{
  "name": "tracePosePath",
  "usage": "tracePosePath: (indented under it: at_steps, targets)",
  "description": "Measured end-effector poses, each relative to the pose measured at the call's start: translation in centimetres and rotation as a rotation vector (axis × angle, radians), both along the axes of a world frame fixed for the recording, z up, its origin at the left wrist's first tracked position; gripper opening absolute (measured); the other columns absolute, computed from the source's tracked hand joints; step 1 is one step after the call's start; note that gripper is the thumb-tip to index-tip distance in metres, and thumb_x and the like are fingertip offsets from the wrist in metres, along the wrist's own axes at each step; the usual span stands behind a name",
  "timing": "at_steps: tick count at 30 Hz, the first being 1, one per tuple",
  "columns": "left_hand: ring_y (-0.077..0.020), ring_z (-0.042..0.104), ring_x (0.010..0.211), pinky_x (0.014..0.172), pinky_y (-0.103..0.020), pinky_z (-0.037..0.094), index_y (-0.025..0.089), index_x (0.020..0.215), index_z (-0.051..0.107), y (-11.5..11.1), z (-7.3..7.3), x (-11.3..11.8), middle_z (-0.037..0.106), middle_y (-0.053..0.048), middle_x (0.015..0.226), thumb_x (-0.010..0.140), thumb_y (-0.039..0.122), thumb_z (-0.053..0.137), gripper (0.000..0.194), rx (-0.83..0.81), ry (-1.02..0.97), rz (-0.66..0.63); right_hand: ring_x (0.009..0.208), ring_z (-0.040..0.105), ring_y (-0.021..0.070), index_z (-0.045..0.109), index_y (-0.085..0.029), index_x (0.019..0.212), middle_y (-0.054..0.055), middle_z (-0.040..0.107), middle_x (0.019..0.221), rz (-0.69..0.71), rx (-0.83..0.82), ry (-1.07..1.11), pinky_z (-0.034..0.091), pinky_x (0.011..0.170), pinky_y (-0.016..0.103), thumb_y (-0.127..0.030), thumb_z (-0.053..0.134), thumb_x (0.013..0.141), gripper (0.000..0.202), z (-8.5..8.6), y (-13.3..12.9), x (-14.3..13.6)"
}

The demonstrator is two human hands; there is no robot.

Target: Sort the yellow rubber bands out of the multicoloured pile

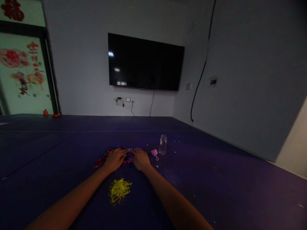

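A loose pile of multicoloured bands [102, 159], mostly red and blue, lies on the dark purple surface. My left hand [115, 159] rests over the left and middle of this pile, fingers stretched forward. At the pile's right side is my right hand [141, 158], palm down with its fingers reaching onto the bands. Both hands look open, though the fingertips are hard to make out in the dim light. Closer to me, between my forearms, sits a separate heap of yellow rubber bands [120, 190], untouched by either hand.
Just right of my right hand are a pink cap with a loop [154, 153] and an upright clear bottle [162, 145]. Small white scraps [175, 152] dot the purple surface [216, 185]. A television [146, 64] hangs on the far wall, and a black cable [200, 81] runs down the right wall.
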State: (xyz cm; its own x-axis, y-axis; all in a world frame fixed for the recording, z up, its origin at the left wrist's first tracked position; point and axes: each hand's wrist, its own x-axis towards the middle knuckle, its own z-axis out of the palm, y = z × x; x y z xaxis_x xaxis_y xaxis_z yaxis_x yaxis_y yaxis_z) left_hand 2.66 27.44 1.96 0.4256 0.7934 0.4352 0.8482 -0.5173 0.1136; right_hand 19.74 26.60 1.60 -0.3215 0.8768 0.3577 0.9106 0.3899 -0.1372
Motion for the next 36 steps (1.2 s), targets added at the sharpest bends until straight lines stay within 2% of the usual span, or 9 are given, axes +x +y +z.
tracePosePath:
  at_steps: [8,14,18,21,27,32,34,36]
  targets:
    - [-0.0271,0.056,0.107,0.092,-0.043,0.041,0.019,0.105,0.066,-0.5,0.4,0.3,0.067,-0.010,0.108,0.088,0.027,0.041,0.031,0.059,0.044,0.146,0.109,0.052,0.0239,0.063,-0.013,0.102,0.013,0.063,0.109,-0.161,0.019,0.062,0.036,0.091,0.034,-0.017,0.043,0.081,0.030,0.6,-0.8,-0.1]
    - [-0.0233,0.043,0.124,0.102,-0.044,0.031,0.024,0.122,0.055,0.2,-0.4,0.1,0.053,-0.004,0.131,0.091,0.028,0.034,0.038,0.026,0.043,0.075,0.105,0.055,0.0238,0.065,-0.013,0.099,0.014,0.064,0.106,-0.207,0.023,0.102,0.039,0.086,0.033,-0.012,0.043,0.079,0.029,0.8,-0.9,0.0]
    - [-0.0251,0.039,0.127,0.103,-0.048,0.028,0.024,0.125,0.052,0.5,-0.7,0.1,0.053,-0.004,0.132,0.092,0.032,0.032,0.040,-0.060,0.045,0.078,0.100,0.058,0.0240,0.065,-0.011,0.099,0.015,0.065,0.102,-0.248,0.028,0.104,0.041,0.083,0.032,-0.009,0.043,0.079,0.029,0.8,-0.8,0.0]
    - [-0.0254,0.039,0.127,0.104,-0.050,0.024,0.025,0.123,0.054,0.2,-0.5,0.3,0.055,-0.005,0.130,0.092,0.033,0.033,0.038,-0.060,0.030,0.105,0.095,0.061,0.0242,0.066,-0.011,0.096,0.016,0.066,0.100,-0.272,0.017,0.111,0.043,0.081,0.031,-0.007,0.042,0.079,0.029,0.6,-0.7,0.0]
    - [-0.0292,0.041,0.125,0.103,-0.054,0.025,0.021,0.115,0.060,-0.2,-0.2,0.5,0.060,-0.010,0.122,0.090,0.036,0.036,0.037,-0.022,0.045,0.191,0.095,0.062,0.0216,0.064,-0.013,0.104,0.014,0.067,0.100,-0.254,0.018,0.175,0.043,0.080,0.028,-0.005,0.041,0.079,0.035,0.2,-0.3,0.2]
    - [-0.0308,0.039,0.126,0.101,-0.055,0.026,0.018,0.114,0.060,0.0,-0.5,0.4,0.058,-0.011,0.125,0.091,0.038,0.033,0.041,0.006,0.067,0.277,0.105,0.057,0.0220,0.062,-0.013,0.109,0.013,0.064,0.109,-0.205,0.024,0.149,0.040,0.089,0.030,-0.006,0.041,0.079,0.037,0.2,-0.2,0.2]
    - [-0.0298,0.036,0.128,0.102,-0.053,0.026,0.017,0.118,0.057,0.0,-0.5,0.4,0.055,-0.012,0.129,0.091,0.037,0.032,0.043,0.004,0.059,0.244,0.114,0.051,0.0226,0.058,-0.012,0.116,0.013,0.060,0.116,-0.174,0.040,0.122,0.037,0.094,0.032,-0.008,0.043,0.079,0.040,0.2,-0.3,0.1]
    - [-0.0273,0.035,0.129,0.103,-0.050,0.026,0.019,0.125,0.052,0.0,-0.4,0.4,0.050,-0.010,0.134,0.091,0.035,0.031,0.043,-0.006,0.050,0.156,0.120,0.045,0.0225,0.054,-0.013,0.122,0.013,0.057,0.122,-0.135,0.053,0.090,0.034,0.097,0.034,-0.011,0.044,0.080,0.043,0.2,-0.4,0.0]
